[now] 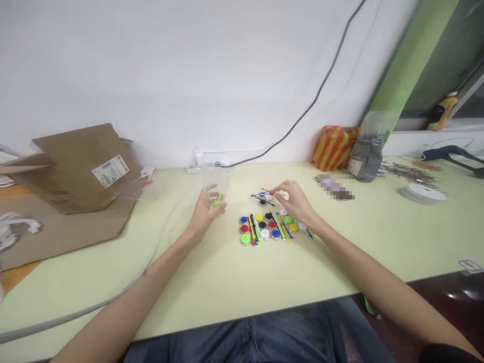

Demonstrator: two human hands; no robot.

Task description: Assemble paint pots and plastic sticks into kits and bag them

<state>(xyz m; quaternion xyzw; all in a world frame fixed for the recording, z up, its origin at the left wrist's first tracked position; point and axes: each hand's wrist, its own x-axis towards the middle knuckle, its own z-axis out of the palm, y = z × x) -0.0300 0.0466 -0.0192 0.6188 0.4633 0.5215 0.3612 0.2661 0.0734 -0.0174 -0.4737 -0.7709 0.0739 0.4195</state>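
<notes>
My left hand (206, 209) is curled around a clear plastic bag or cup (215, 176); which of the two I cannot tell. Something bright green (218, 200) shows inside or behind the clear plastic. Thumb and fingers of my right hand (295, 201) pinch a red spinner arrow (279, 194), above a few loose pieces. Among those are a blue arrow (259, 194) and a black arrow (269, 202). Nearer to me, round coloured spinner bases (265, 234) lie in groups, with several coloured arrows (252, 229) lined up between them.
To the left stands an open cardboard box (83, 171) on flattened cardboard. A grey cable (151, 257) crosses the table on that side. At the back right are a striped bag (333, 146), a grey plastic pouch (366, 159), a blurred-out phone-like object (336, 187) and a white spool (423, 193).
</notes>
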